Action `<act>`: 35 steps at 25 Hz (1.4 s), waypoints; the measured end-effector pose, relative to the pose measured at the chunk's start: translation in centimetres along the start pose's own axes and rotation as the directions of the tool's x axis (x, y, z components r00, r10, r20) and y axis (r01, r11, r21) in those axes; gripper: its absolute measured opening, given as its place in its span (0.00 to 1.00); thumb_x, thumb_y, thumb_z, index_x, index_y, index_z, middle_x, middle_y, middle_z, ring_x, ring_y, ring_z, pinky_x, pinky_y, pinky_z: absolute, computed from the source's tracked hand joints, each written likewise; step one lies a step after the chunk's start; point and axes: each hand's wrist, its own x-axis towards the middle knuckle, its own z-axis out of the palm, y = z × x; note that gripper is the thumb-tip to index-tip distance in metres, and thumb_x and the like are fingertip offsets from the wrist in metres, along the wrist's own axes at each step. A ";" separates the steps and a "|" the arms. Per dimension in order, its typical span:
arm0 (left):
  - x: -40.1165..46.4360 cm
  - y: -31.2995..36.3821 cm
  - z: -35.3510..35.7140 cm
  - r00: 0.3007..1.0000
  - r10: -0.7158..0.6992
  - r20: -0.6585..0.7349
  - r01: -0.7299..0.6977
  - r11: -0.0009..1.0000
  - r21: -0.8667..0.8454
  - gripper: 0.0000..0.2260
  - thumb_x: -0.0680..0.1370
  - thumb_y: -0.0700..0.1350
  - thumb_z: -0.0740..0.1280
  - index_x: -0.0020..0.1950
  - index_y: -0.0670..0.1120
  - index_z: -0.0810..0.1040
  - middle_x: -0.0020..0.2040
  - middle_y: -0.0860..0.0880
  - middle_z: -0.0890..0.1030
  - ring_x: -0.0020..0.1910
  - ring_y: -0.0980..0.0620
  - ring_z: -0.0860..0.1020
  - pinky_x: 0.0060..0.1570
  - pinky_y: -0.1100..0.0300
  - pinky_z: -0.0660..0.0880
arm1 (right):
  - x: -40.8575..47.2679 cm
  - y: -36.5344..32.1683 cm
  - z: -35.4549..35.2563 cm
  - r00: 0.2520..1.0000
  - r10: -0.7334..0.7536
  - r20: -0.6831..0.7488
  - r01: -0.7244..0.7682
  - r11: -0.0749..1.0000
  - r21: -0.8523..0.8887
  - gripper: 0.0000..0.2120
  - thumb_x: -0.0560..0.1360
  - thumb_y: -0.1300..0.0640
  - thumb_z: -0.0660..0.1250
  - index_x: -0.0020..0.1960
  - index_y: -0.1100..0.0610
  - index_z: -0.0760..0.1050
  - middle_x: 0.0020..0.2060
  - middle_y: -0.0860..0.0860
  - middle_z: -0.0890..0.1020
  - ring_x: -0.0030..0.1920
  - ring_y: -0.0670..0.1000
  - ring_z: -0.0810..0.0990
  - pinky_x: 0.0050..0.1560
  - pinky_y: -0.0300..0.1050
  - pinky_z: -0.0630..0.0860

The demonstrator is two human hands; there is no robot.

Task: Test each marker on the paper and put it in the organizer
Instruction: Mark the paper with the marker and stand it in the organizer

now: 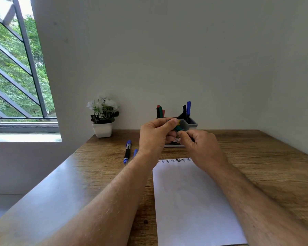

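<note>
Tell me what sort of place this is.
Probably a home desk or small study corner: a wooden desk against a plain wall, a marker organizer and sheet of paper on it, a potted plant beside a barred window.

Both forearms reach forward; left grip (156, 134) and right grip (199, 146) meet, fingers curled.

Wood-grain table (256, 157) with a soft sheen near left, smooth matt white paper (190, 201), grey plastic organizer (192, 123) at far centre, glossy plastic markers (127, 151) far left, glossy white pot (102, 130), matt painted wall (167, 50)
</note>
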 end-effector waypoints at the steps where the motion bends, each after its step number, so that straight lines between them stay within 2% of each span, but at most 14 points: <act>1: 0.0 0.1 -0.1 1.000 -0.003 -0.015 0.003 1.000 -0.004 0.03 0.75 0.41 0.73 0.47 0.43 0.84 0.37 0.43 0.83 0.31 0.53 0.78 0.34 0.63 0.78 | 0.0 -0.2 -0.1 1.000 0.009 0.005 -0.009 1.000 -0.022 0.17 0.81 0.43 0.59 0.41 0.50 0.78 0.31 0.45 0.78 0.31 0.42 0.75 0.25 0.32 0.63; 3: 0.3 0.2 -0.4 0.998 -0.010 -0.067 0.008 1.000 -0.030 0.06 0.75 0.41 0.73 0.50 0.40 0.84 0.39 0.41 0.83 0.31 0.54 0.78 0.34 0.63 0.79 | -0.1 -0.2 -0.4 1.000 0.010 0.014 -0.009 0.999 -0.047 0.20 0.80 0.40 0.59 0.33 0.47 0.71 0.27 0.46 0.75 0.29 0.46 0.74 0.26 0.39 0.64; 5: 0.5 0.2 -0.8 0.992 -0.026 -0.123 0.016 0.997 -0.081 0.08 0.75 0.41 0.72 0.52 0.38 0.82 0.41 0.41 0.83 0.32 0.54 0.78 0.36 0.62 0.79 | -0.2 -0.1 -0.5 1.000 0.004 0.029 -0.003 0.999 -0.047 0.20 0.80 0.40 0.58 0.32 0.47 0.71 0.28 0.47 0.77 0.30 0.47 0.75 0.27 0.41 0.66; 8: 0.8 0.3 -1.0 0.983 -0.088 -0.162 0.055 0.979 -0.198 0.04 0.76 0.39 0.71 0.49 0.40 0.80 0.43 0.40 0.83 0.35 0.52 0.81 0.39 0.61 0.81 | -0.4 0.0 -0.2 1.000 0.014 -0.010 -0.014 1.000 -0.016 0.17 0.82 0.47 0.57 0.44 0.52 0.80 0.31 0.45 0.79 0.30 0.41 0.76 0.27 0.35 0.66; 10: 0.8 0.5 -1.0 0.981 -0.132 -0.144 0.084 0.951 -0.297 0.03 0.76 0.35 0.70 0.48 0.38 0.78 0.45 0.38 0.84 0.37 0.50 0.84 0.40 0.61 0.82 | -0.2 0.2 0.1 0.996 0.042 -0.075 -0.034 0.993 0.114 0.15 0.83 0.54 0.57 0.49 0.55 0.82 0.28 0.43 0.75 0.27 0.41 0.74 0.26 0.32 0.66; 13: 0.6 0.7 -0.9 0.986 -0.152 -0.065 0.112 0.905 -0.410 0.05 0.77 0.33 0.67 0.53 0.36 0.76 0.51 0.35 0.83 0.40 0.48 0.85 0.42 0.60 0.83 | -0.1 0.4 0.1 0.992 0.012 -0.124 0.016 0.974 0.224 0.13 0.83 0.57 0.57 0.61 0.52 0.79 0.33 0.47 0.80 0.30 0.45 0.77 0.30 0.41 0.74; 15: 0.5 0.7 -0.8 0.986 -0.166 -0.028 0.139 0.895 -0.424 0.09 0.80 0.34 0.63 0.59 0.36 0.76 0.52 0.36 0.82 0.40 0.50 0.84 0.42 0.60 0.82 | -0.1 0.3 0.0 0.991 -0.019 -0.135 0.057 0.956 0.288 0.15 0.82 0.58 0.60 0.67 0.46 0.73 0.38 0.45 0.83 0.33 0.42 0.80 0.34 0.37 0.77; 19: 0.6 0.4 -0.4 0.980 -0.188 -0.070 0.153 0.927 -0.343 0.16 0.85 0.40 0.54 0.59 0.42 0.81 0.42 0.46 0.76 0.34 0.54 0.75 0.41 0.57 0.78 | 0.0 -0.1 -0.6 0.980 0.020 -0.199 0.072 0.893 0.444 0.12 0.81 0.60 0.62 0.60 0.46 0.73 0.51 0.49 0.83 0.35 0.46 0.85 0.37 0.41 0.83; 24: 0.5 0.3 -0.1 0.977 -0.189 -0.096 0.153 0.943 -0.295 0.14 0.85 0.41 0.54 0.56 0.44 0.80 0.42 0.45 0.79 0.37 0.51 0.75 0.43 0.53 0.76 | 0.2 0.4 -0.6 0.968 0.050 -0.247 0.090 0.849 0.521 0.13 0.83 0.62 0.57 0.58 0.51 0.78 0.53 0.49 0.84 0.40 0.50 0.87 0.41 0.52 0.84; 27: 0.2 0.3 0.2 0.989 -0.135 -0.052 0.128 0.983 -0.135 0.15 0.85 0.39 0.53 0.51 0.44 0.79 0.41 0.45 0.77 0.38 0.50 0.74 0.41 0.55 0.75 | 0.3 0.6 -0.5 0.970 0.078 -0.230 0.060 0.841 0.538 0.14 0.81 0.67 0.59 0.57 0.52 0.78 0.52 0.49 0.85 0.43 0.51 0.87 0.40 0.52 0.84; 30: -0.6 -0.1 0.7 0.993 -0.075 0.090 0.046 0.955 0.293 0.13 0.84 0.40 0.52 0.49 0.42 0.75 0.41 0.47 0.74 0.37 0.52 0.71 0.37 0.59 0.70 | 0.4 0.8 -0.4 0.952 0.215 -0.218 -0.063 0.836 0.545 0.11 0.77 0.66 0.65 0.55 0.53 0.77 0.44 0.51 0.86 0.37 0.47 0.86 0.34 0.44 0.83; 31: -0.7 -0.6 0.8 0.987 -0.075 0.140 0.000 0.883 0.470 0.12 0.84 0.45 0.54 0.49 0.43 0.74 0.44 0.47 0.75 0.40 0.52 0.71 0.39 0.58 0.70 | 0.5 1.0 -0.5 0.938 0.258 -0.233 -0.101 0.843 0.529 0.07 0.77 0.62 0.67 0.54 0.54 0.78 0.39 0.51 0.86 0.33 0.46 0.85 0.32 0.42 0.81; 33: -0.7 -1.5 0.6 0.971 -0.091 0.221 -0.112 0.644 0.757 0.15 0.80 0.59 0.58 0.49 0.48 0.73 0.49 0.48 0.77 0.47 0.49 0.74 0.47 0.53 0.73 | 0.5 1.4 -0.7 0.915 0.304 -0.266 -0.160 0.877 0.453 0.05 0.78 0.55 0.67 0.51 0.55 0.80 0.31 0.49 0.83 0.27 0.44 0.80 0.28 0.38 0.76; 35: -0.5 -2.0 0.4 0.943 -0.144 0.301 -0.228 0.382 0.896 0.16 0.75 0.64 0.64 0.50 0.53 0.73 0.54 0.49 0.76 0.53 0.50 0.74 0.54 0.50 0.75 | 0.4 1.9 -0.8 0.903 0.340 -0.262 -0.219 0.890 0.400 0.07 0.77 0.54 0.67 0.43 0.55 0.80 0.28 0.48 0.79 0.26 0.43 0.75 0.27 0.36 0.71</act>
